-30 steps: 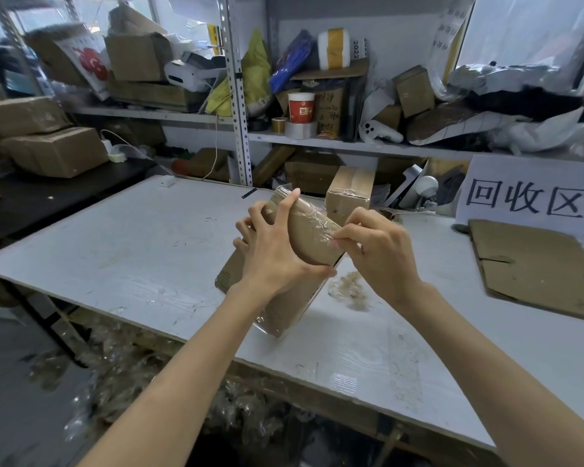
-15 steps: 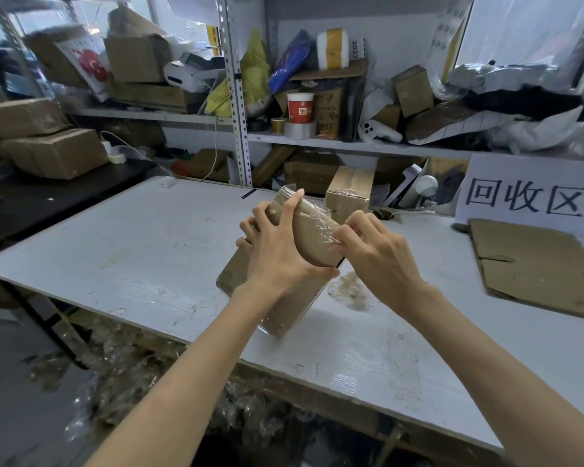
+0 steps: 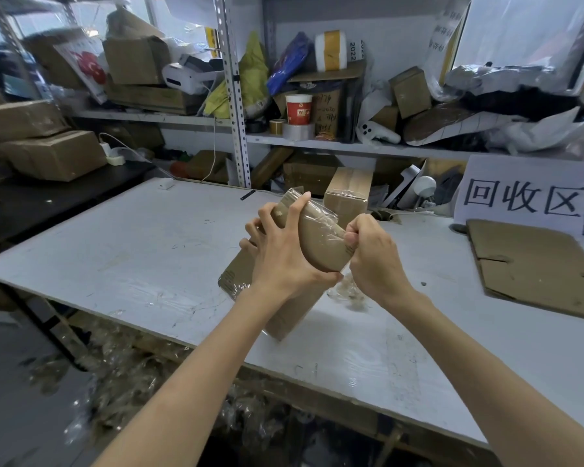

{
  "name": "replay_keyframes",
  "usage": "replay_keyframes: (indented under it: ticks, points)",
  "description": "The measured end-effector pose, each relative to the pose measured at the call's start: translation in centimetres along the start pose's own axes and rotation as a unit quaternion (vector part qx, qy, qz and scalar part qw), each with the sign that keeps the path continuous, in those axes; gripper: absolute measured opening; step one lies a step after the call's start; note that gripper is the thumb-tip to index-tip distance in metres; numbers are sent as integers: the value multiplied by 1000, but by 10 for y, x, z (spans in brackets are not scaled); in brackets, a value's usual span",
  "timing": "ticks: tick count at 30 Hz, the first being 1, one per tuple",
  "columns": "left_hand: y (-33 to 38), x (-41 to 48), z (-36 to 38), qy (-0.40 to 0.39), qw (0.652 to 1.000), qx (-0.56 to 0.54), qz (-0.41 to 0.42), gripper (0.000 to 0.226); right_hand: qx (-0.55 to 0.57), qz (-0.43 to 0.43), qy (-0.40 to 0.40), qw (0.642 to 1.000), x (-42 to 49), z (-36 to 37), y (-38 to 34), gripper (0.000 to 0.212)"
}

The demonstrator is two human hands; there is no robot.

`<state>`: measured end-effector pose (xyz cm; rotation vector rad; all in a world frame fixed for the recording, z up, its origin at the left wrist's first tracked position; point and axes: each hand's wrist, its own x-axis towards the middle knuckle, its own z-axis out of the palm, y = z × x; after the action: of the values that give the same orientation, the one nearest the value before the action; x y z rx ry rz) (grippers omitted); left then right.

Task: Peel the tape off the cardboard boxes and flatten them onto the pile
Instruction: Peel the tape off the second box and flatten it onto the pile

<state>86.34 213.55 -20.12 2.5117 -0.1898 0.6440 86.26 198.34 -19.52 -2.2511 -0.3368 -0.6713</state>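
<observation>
A brown cardboard box (image 3: 321, 246) stands tilted on one corner at the middle of the white table (image 3: 132, 251). Clear tape (image 3: 322, 215) wraps its upper end. My left hand (image 3: 280, 254) grips that upper end, fingers behind and thumb up along the front. My right hand (image 3: 368, 256) is curled at the box's right edge, pinching the tape there. A second taped box (image 3: 348, 192) stands upright just behind. The pile of flattened cardboard (image 3: 533, 264) lies at the right of the table.
A crumpled wad of peeled tape (image 3: 348, 291) lies on the table under my right wrist. A white sign with black characters (image 3: 523, 197) stands behind the pile. Cluttered shelves (image 3: 317, 144) line the back. More tape scraps (image 3: 122, 375) litter the floor below the table's front edge.
My right hand has curled tighter on the tape at the box's right edge and pulled slightly down. The left hand keeps its grip and the box stays tilted in place.
</observation>
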Motion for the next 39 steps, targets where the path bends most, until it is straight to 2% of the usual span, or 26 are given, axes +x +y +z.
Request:
replay_keyframes:
  ticks: [3, 6, 10, 13, 17, 22, 25, 26, 27, 29, 32, 35, 37, 39]
  points:
    - [-3, 2, -3, -7, 1000, 4, -15, 125, 93, -2, -17, 996, 0, -7, -2, 10]
    - [-2, 2, -4, -17, 1000, 1, -16, 125, 2, -74, 8, 997, -3, -11, -3, 33]
    - [0, 0, -3, -5, 1000, 4, -16, 125, -69, -107, 51, 991, 0, -6, -3, 21]
    - [-3, -1, -1, 5, 1000, 3, -13, 124, -16, -43, 59, 997, -2, 1, -2, 21]
    - [-3, 1, -2, 7, 1000, 5, -14, 123, 149, 80, 26, 985, -4, 3, -1, 18]
    - [-1, 1, 0, 4, 1000, 13, -4, 122, 236, 131, 13, 963, -8, -3, 2, 19]
    - [1, 0, 0, -2, 1000, 26, 2, 119, 189, 86, 16, 978, -6, -9, 3, 16]
    - [0, -1, 0, -5, 1000, 27, 7, 117, 160, 59, 35, 985, -5, -11, 2, 22]
    - [-1, -2, 0, -9, 999, 28, 14, 115, 128, 23, 55, 990, -4, -14, 2, 29]
    - [-3, -5, -2, -15, 999, 32, 19, 110, 48, -66, 66, 994, -4, -17, -1, 29]
    - [-3, -6, -4, -17, 999, 35, 17, 109, -60, -101, 76, 990, -6, -14, -5, 36]
    - [-3, -7, -2, -11, 998, 49, 33, 113, -140, -140, 125, 972, -3, -9, -8, 24]
    - [-5, -8, -1, -3, 998, 56, 42, 115, -130, -154, 141, 969, 0, -8, -9, 22]
    - [-5, -10, -1, -1, 997, 56, 48, 118, -18, -107, 151, 983, 0, -6, -9, 22]
